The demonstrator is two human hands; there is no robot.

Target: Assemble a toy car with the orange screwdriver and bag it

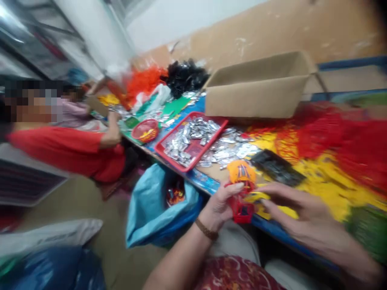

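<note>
showing an orange upper part with dark stripes above a red lower part, the toy (242,173) is lying in the left hand (219,205), to the right of the red tray (198,158) and nearer the camera. the left hand is clasping it, thumb pointing across its middle, forearm slanting up from below. the right hand (298,207) is reaching leftward, pinching a yellow piece (256,196) between thumb and fingers.

texts: none legible | labels, brands: none readable | numbers, signs: none readable | dark marks on pale sack (51,237): blurred
</note>
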